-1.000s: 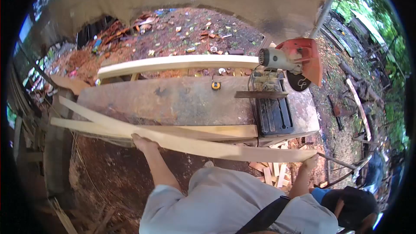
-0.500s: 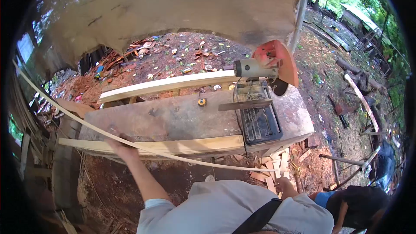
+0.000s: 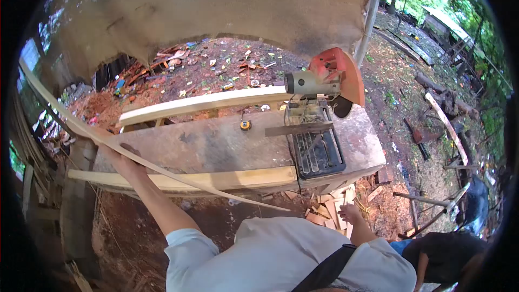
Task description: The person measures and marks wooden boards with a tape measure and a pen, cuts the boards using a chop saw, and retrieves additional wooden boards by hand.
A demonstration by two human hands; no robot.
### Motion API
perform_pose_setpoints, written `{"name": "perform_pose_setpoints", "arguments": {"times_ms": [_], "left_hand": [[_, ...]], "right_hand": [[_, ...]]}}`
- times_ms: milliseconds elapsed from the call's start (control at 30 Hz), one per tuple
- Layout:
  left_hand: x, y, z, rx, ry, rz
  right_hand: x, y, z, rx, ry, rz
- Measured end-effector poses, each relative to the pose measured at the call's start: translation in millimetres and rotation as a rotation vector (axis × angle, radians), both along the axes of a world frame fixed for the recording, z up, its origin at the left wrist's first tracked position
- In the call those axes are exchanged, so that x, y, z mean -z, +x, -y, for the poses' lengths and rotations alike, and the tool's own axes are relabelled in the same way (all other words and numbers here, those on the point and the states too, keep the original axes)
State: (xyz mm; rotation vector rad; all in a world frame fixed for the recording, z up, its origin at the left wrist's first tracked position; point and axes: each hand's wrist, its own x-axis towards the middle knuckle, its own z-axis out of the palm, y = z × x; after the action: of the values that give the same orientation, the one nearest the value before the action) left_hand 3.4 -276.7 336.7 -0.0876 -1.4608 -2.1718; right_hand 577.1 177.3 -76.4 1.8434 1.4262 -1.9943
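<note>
On my head view, the left hand [image 3: 127, 165] grips the long wooden strip [image 3: 189, 184], which slants over the counter [image 3: 211, 146] from far left to near right. I see the right hand [image 3: 351, 214] empty, fingers spread, apart from its near end.

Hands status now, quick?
Left hand: closed around a long, thin wooden strip, holding it.
Right hand: open, holding nothing, clear of the strip's near end.
</note>
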Motion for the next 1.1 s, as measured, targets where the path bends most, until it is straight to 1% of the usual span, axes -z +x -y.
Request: {"name": "perform_pose_setpoints", "arguments": {"times_ms": [33,100,133,167,200,233,267,300,333,367,400,433,467,500,533,567,633,667,700,733,767,800,833,867,900,933,1000,1033,1100], "left_hand": [[-6,0,-1,-0.013,0.007,0.022],[-31,4,2,-0.099,0.098,-0.020],[-29,7,9,-0.104,0.095,-0.007],[-28,6,14,-0.143,-0.056,0.006],[-27,6,17,-0.182,-0.202,0.017],[-24,6,18,-0.186,-0.195,0.021],[-18,8,18,-0.213,-0.312,-0.009],[-12,10,18,-0.240,-0.431,-0.036],[-4,10,15,-0.189,-0.361,-0.019],[-4,20,7,-0.192,-0.354,-0.011],[-5,34,-7,-0.229,-0.427,0.011],[-5,44,-16,-0.264,-0.500,0.032],[6,45,-20,-0.263,-0.493,0.038],[23,42,-26,-0.092,-0.331,0.056],[35,43,-31,0.077,-0.169,0.070],[40,54,-38,0.137,-0.211,0.072],[58,71,-47,0.266,-0.311,0.121],[73,76,-51,0.335,-0.373,0.168],[83,85,-55,0.425,-0.362,0.159],[93,94,-60,0.517,-0.355,0.150],[103,100,-61,0.552,-0.480,0.149],[111,107,-60,0.588,-0.605,0.147],[114,116,-60,0.590,-0.612,0.144],[116,126,-60,0.569,-0.801,0.195],[118,133,-57,0.542,-0.986,0.248],[118,140,-54,0.542,-0.986,0.248],[114,155,-48,0.512,-1.327,0.139],[113,161,-47,0.513,-1.325,0.140],[109,173,-43,0.577,-1.262,0.030]], "right_hand": [[0,6,-5,-0.049,-0.016,-0.070],[-15,6,-6,-0.050,0.053,0.042],[-29,6,-4,-0.008,0.059,0.086],[-30,11,-3,-0.009,0.057,0.093],[-31,18,-6,0.074,0.050,0.086],[-32,24,-12,0.155,0.048,0.076],[-29,28,-17,0.231,0.071,0.070],[-28,32,-25,0.224,0.080,0.075],[-23,38,-36,0.292,0.180,0.026],[-24,41,-41,0.361,0.279,-0.025],[-23,41,-45,0.556,0.303,-0.090],[-26,41,-56,0.553,0.312,-0.088],[-28,43,-72,0.595,0.359,-0.107],[-27,43,-86,0.637,0.406,-0.129],[-43,40,-93,0.626,0.505,-0.144],[-65,35,-96,0.615,0.603,-0.159],[-77,32,-140,0.703,0.876,-0.197],[-96,25,-151,0.836,1.018,-0.273],[-132,18,-156,0.970,1.155,-0.346],[-176,10,-153,1.066,1.173,-0.327],[-215,6,-148,1.163,1.187,-0.306],[-240,12,-151,1.114,1.258,-0.381],[-263,19,-153,1.061,1.329,-0.459],[-298,17,-144,1.080,1.341,-0.548],[-319,14,-137,1.096,1.355,-0.639],[-318,30,-151,1.096,1.355,-0.639],[-324,69,-185,0.903,1.206,-0.923],[-330,70,-185,0.901,1.209,-0.923],[-356,50,-158,0.977,0.886,-1.150]]}}
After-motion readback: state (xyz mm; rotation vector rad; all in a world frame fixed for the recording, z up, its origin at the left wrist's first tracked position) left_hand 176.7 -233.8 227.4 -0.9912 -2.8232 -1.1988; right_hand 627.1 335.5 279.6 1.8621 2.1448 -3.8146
